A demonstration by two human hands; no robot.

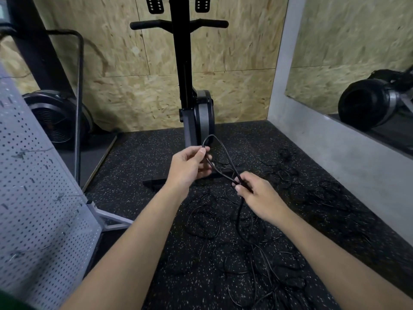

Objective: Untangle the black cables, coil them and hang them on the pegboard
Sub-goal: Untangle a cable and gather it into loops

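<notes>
Black cable [228, 157] loop: I note left hand [190, 167] fingers [202, 151] pinching its top, right hand [259, 194] fingers clamped round both strands.

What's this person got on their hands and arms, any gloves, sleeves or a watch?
Nothing that shows. The left hand and right hand are bare, with no gloves or rings visible. The left forearm and right forearm are uncovered to the picture's edge: no sleeves, watch or wristband. A green patch at the bottom-left corner may be clothing.
</notes>
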